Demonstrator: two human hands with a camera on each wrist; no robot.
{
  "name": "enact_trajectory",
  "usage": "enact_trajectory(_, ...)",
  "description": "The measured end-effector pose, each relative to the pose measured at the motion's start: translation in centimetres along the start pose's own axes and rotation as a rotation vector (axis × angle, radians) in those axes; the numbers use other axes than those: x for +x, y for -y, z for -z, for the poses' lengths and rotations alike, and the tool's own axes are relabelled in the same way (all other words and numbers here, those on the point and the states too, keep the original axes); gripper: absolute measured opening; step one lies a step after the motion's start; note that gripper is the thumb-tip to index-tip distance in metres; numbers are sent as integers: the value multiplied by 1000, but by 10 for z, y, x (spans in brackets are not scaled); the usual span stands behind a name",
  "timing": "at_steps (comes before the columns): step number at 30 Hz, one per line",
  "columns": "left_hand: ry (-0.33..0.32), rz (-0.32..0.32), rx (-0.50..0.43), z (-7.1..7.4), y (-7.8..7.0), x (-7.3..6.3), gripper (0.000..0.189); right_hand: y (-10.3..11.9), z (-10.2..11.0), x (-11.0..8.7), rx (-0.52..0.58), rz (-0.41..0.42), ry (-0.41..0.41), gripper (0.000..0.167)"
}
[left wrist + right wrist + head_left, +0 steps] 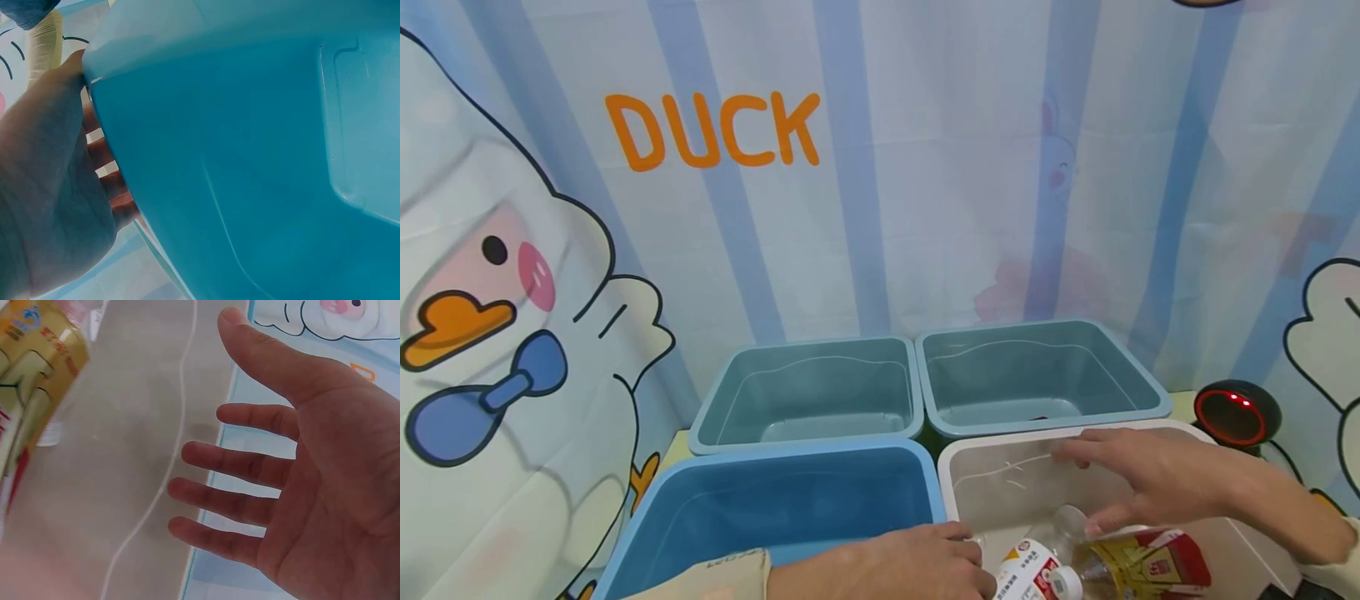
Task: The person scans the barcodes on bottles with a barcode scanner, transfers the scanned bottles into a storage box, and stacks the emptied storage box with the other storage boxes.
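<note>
My right hand hovers above the white bin, fingers straight and spread. In the right wrist view the same hand holds nothing, its palm beside the bin wall. Below it lies a clear bottle with a yellow and red label and a white cap. Next to it are a white-labelled item with red print and a clear plastic piece. My left hand is over the near part of the blue bin's right rim, fingers loosely bent toward the white bin. The left wrist view shows that hand beside a blue bin wall.
The blue bin stands at front left. Behind are two grey-green bins, left and right, side by side. A black round device with a red-lit ring stands right of the bins. A printed duck curtain hangs behind.
</note>
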State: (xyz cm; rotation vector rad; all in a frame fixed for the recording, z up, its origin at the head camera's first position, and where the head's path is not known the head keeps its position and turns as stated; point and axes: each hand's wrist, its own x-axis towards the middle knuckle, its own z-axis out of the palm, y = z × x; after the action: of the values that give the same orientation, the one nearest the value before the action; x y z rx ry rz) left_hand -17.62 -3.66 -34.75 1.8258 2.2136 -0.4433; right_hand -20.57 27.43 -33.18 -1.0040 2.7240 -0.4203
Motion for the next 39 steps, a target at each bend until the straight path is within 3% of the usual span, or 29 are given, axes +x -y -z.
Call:
enact_trajectory(3,-1,-2,1,0,0,0,41,-2,-5,-1,-68,8,5,74)
enact_trajectory(7,-3,-11,0,0,0,-1,40,-7,-10,-3,-64,-6,52,64)
enact_trajectory(16,-5,-4,12,0,0,-1,40,-10,-23,4,94,-67,228,55)
enact_trajectory(24,-12,-16,7,0,-1,-1,39,-10,-31,10,-58,-66,286,58)
enact_trajectory(35,-22,-5,-21,0,-1,-2,41,-12,-41,16,-88,-161,371,57)
enact_trajectory(39,-29,-3,-25,0,-1,-3,42,-15,-44,18,-138,-145,379,56)
